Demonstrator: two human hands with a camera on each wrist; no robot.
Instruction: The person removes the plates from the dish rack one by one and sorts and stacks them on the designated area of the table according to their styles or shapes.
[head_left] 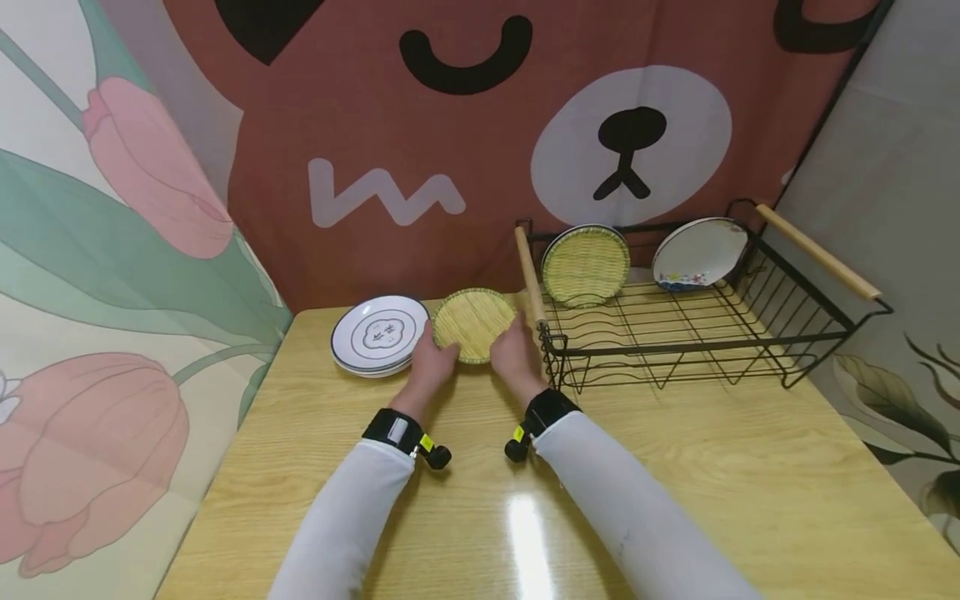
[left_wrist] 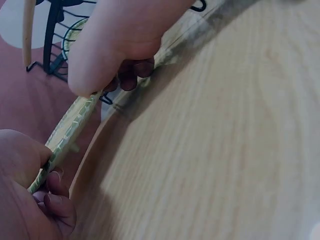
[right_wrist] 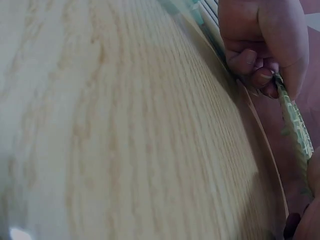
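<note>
Both hands hold a round woven bamboo tray (head_left: 474, 323) by its opposite edges, near the back of the table. My left hand (head_left: 433, 367) pinches the left edge, thumb on the upper face and curled fingers below, as the left wrist view shows. On the right edge, my right hand (head_left: 516, 357) has the same kind of grip. Seen edge-on in the left wrist view, the woven tray (left_wrist: 70, 131) is thin and held above the tabletop. Just left of my left hand lies a stack of white plates (head_left: 380, 333) with dark rims and a printed centre.
A black wire dish rack (head_left: 675, 337) with wooden handles stands right of my right hand. Inside it, another woven tray (head_left: 587, 267) leans at the left and a white floral dish (head_left: 701, 254) at the back right. A printed curtain (head_left: 390, 258) hangs behind the table (head_left: 675, 483).
</note>
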